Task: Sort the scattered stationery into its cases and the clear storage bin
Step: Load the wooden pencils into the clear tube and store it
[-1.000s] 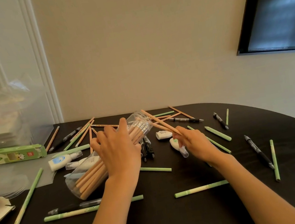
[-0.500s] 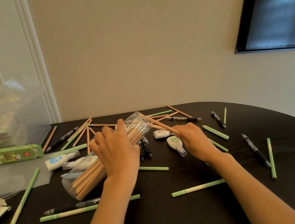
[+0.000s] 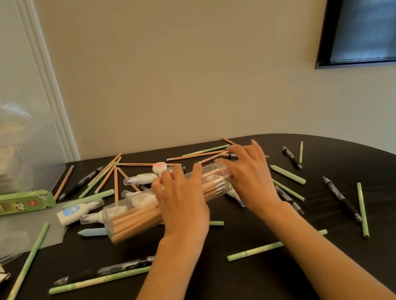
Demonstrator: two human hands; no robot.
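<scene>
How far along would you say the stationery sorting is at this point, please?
Early. Done: a bundle of wooden pencils sits inside the clear tube. In hand: the left hand holds that tube and the right hand is at its mouth. Left: green pencils, black pens and correction tapes scattered on the table.

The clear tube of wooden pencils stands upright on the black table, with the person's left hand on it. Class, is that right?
Not quite. In the head view the clear tube of wooden pencils lies on its side on the black table; the left hand is on it, as stated.
</scene>
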